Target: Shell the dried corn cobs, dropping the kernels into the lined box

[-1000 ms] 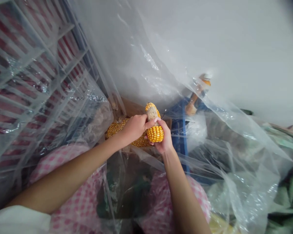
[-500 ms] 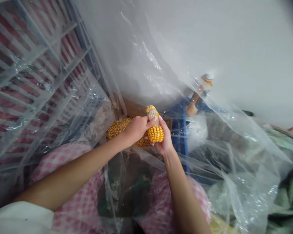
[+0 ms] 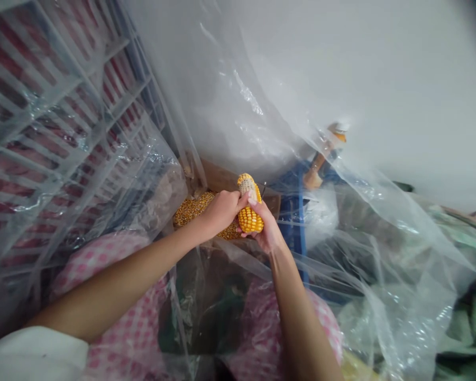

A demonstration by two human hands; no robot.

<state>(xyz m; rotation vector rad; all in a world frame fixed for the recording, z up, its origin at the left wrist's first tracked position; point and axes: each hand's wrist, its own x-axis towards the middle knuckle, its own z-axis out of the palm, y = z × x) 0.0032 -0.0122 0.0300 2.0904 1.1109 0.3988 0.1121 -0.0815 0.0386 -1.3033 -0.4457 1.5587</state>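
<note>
- Shift since the earlier frame: right thumb has come inward over the cob's face, close to the left thumb; the cob has turned slightly.
- Yellow, tapered, partly stripped corn cob (image 3: 250, 219): located between both hands. Long axis runs away from the body, narrow end outermost and leaning slightly left; pale bare patch lies beyond the thumbs, kernel-covered thick end towards the wearer.
- Right hand (image 3: 268, 228): closed around the thick end from the right; nearer to this end.
- Left hand (image 3: 222, 209): fingers curled, thumb against the cob from the left, at the patch's near edge. Hidden fingers: grip cannot be told.
- Golden heap of loose corn kernels (image 3: 191, 209): below and left of the cob, partly behind the left hand.
- Blue plastic crate (image 3: 295, 225): right of the right hand.
</note>
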